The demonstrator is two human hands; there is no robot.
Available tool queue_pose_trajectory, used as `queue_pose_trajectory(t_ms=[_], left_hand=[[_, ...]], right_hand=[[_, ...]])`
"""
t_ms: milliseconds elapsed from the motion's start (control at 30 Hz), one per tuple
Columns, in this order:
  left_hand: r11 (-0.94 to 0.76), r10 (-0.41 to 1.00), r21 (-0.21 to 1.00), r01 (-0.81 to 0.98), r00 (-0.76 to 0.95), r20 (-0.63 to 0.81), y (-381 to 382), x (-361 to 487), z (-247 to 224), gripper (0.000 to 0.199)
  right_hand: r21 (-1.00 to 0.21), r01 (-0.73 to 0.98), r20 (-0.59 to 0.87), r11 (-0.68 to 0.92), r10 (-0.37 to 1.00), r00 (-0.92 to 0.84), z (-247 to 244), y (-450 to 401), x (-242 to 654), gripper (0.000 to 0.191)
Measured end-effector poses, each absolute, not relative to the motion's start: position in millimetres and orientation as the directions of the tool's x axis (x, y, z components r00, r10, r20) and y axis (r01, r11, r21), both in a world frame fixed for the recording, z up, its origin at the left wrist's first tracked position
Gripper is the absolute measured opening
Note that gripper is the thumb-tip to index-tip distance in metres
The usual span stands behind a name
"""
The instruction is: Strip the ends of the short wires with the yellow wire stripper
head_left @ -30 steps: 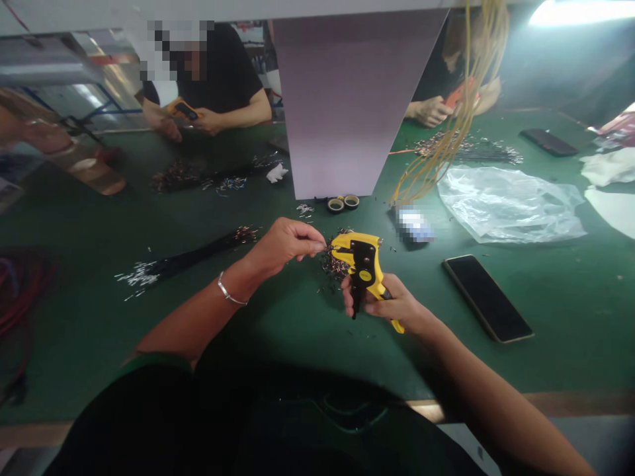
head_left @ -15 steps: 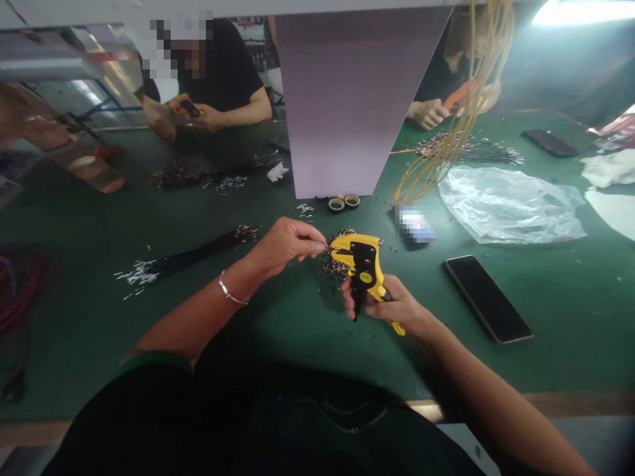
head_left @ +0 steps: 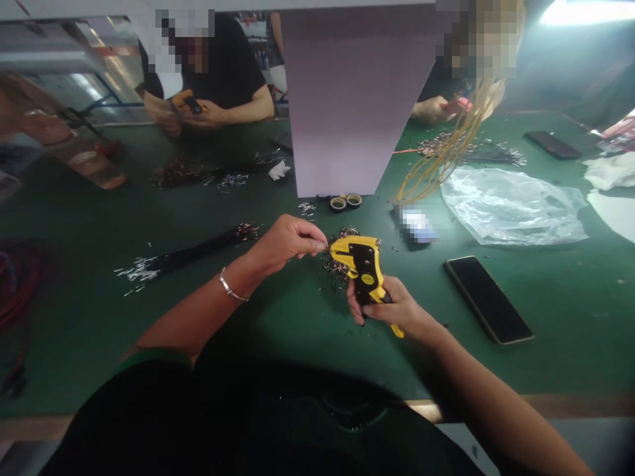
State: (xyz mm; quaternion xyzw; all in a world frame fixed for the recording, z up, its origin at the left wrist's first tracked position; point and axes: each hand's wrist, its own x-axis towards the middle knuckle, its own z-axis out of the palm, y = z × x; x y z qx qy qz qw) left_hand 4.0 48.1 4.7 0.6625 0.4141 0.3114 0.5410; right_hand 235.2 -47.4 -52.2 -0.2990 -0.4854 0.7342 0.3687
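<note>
My left hand (head_left: 286, 244), with a thin metal bangle (head_left: 229, 286) on its wrist, pinches a thin wire end at the jaws of a yellow-and-black wire stripper (head_left: 362, 268). The wire itself is barely visible. My right hand (head_left: 384, 304) grips the stripper's handles from below. Under the tool lies a loose heap of short wire pieces (head_left: 337, 266). To the left, a long bundle of black wires (head_left: 191, 251) with bare silvery ends rests on the green mat (head_left: 292, 330).
Two small tape rolls (head_left: 346, 201) stand by a pale partition board (head_left: 352, 112). Right of them lie yellow wires (head_left: 441, 165), a clear plastic bag (head_left: 510, 208) and a black phone (head_left: 489, 299). Co-workers' hands (head_left: 191, 112) hold tools across the table. Red wires (head_left: 20, 284) lie far left.
The stripper has turned slightly, with its black lower handle now more hidden behind my right fingers. My left hand stays at the jaws. The view has shifted slightly.
</note>
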Motion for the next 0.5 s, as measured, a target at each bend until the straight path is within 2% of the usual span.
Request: queue_pose_trajectory(t_ms=[233, 500], left_hand=[[-0.116, 0.884, 0.965, 0.236, 0.468, -0.008, 49, 4, 5, 0.005], [-0.105, 0.888, 0.956, 0.275, 0.459, -0.035, 60, 7, -13, 0.005]], right_hand=[[-0.934, -0.259, -0.079, -0.245, 0.85, -0.521, -52, -53, 229, 0.021], [-0.973, -0.114, -0.138, -0.203, 0.898, -0.418, -64, -55, 219, 0.019]])
